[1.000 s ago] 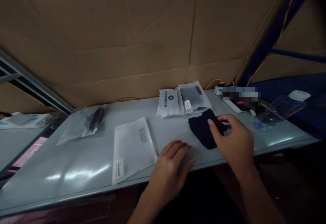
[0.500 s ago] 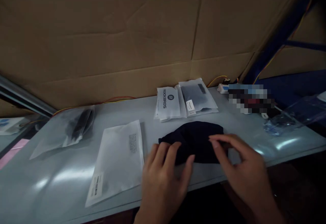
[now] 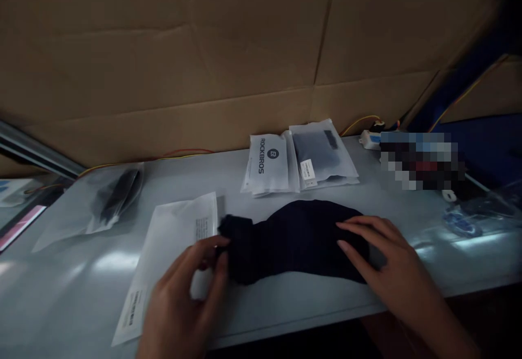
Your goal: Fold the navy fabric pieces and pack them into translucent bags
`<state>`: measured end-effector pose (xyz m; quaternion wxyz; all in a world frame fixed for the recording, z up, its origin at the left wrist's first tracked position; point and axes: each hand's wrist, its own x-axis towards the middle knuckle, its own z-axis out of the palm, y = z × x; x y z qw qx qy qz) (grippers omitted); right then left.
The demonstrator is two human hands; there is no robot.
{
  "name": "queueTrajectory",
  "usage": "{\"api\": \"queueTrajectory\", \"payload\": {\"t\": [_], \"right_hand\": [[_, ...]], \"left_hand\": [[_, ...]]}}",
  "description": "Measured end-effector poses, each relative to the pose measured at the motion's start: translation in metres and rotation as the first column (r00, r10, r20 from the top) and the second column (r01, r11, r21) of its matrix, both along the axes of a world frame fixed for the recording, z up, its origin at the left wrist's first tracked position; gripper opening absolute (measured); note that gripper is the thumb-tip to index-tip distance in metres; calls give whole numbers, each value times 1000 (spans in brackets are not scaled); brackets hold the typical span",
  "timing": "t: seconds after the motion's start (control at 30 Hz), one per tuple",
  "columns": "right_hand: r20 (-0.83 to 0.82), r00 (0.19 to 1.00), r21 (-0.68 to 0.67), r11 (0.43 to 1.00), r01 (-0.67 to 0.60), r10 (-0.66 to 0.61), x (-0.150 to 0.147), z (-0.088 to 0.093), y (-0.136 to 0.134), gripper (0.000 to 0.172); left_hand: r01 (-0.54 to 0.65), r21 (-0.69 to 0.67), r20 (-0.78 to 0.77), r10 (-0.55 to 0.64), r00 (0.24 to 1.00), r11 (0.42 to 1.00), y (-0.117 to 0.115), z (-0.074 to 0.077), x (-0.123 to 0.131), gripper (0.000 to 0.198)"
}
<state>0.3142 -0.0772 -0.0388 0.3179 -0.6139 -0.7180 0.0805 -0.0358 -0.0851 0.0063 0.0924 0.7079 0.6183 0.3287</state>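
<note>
- Here, a grey table [image 3: 196, 177] is backed by a creased cardboard wall [image 3: 163, 76]; bright patches of light are reflected on its top.
- A blue frame [image 3: 460, 76] is seen at the right, a metal bar [image 3: 41, 149] at the left, and a yellow wire [image 3: 364, 117] is looped at the back.
- The dark cloth [image 3: 289, 239] is spread lengthwise between the hands, narrower at its left part; strips of table are shown before and behind it.
- The cloth's left end, just beside the front pouch [image 3: 167, 245], is pinched by the left hand [image 3: 183, 288] between thumb and finger.
- The right hand [image 3: 393, 264] is laid at the cloth's right end, thumb and fingers slightly parted; whether fabric is gripped cannot be told.
- The front pouch, white and labelled, is partly covered by the left hand; its contents cannot be made out.
- In the clear bag [image 3: 77, 212] at the left, a dark item [image 3: 118, 198] is held.
- At the back, the ROCKBROS pouch [image 3: 255, 171] is set beside a third pouch [image 3: 340, 163], through which something dark is seen.
- At the right, clear plastic [image 3: 463, 222] is placed near a pixelated patch.
</note>
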Motion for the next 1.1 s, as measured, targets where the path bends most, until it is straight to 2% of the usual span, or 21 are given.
{"api": "queueTrajectory", "payload": {"t": [0.1, 0.17, 0.23, 0.33, 0.4, 0.57, 0.67, 0.77, 0.87, 0.93, 1.0, 1.07, 1.1], "right_hand": [[32, 998, -14, 998, -61, 62, 7, 3, -1, 33], [56, 992, -31, 993, -112, 113, 13, 7, -1, 41], [68, 984, -40, 986, -163, 165, 20, 10, 1, 40], [61, 968, -20, 970, -243, 244, 30, 15, 5, 26], [49, 959, -11, 960, -280, 280, 36, 17, 6, 22], [5, 958, -19, 958, -285, 286, 43, 21, -3, 13], [-46, 972, -16, 972, -232, 231, 43, 29, -5, 15], [-75, 990, 24, 993, -114, 116, 39, 43, 13, 16], [-66, 997, 44, 998, -37, 40, 33, 53, 56, 20], [-53, 997, 19, 998, -56, 57, 30, 52, 88, 23], [13, 990, -60, 989, -137, 138, 29, 47, 111, 23], [119, 974, -60, 980, -187, 193, 27, 43, 116, 21], [166, 969, -8, 983, -185, 184, 26, 42, 112, 20]], "left_hand": [[-38, 31, -162, 43, 986, 999, -12, -13, -36, 25], [-71, 95, -252, 93, 963, 993, -16, -15, -44, 27], [-39, 170, -287, 87, 954, 985, -15, -10, -42, 32], [190, 173, -300, -132, 945, 966, -9, 0, -33, 37], [319, 129, -323, -264, 909, 939, -5, 3, -31, 31], [435, 74, -264, -403, 876, 897, -8, 0, -46, 19], [429, 60, -194, -411, 891, 901, -9, 11, -56, 16], [352, 11, -117, -349, 930, 936, 14, 32, -56, 11], [266, -94, -98, -275, 956, 959, 65, 48, -48, 27], [286, -158, -136, -307, 942, 945, 101, 48, -41, 39], [301, -203, -245, -346, 906, 932, 127, 42, -37, 45], [288, -166, -338, -329, 882, 943, 134, 35, -35, 40], [281, -123, -365, -307, 879, 952, 130, 32, -35, 36]]}}
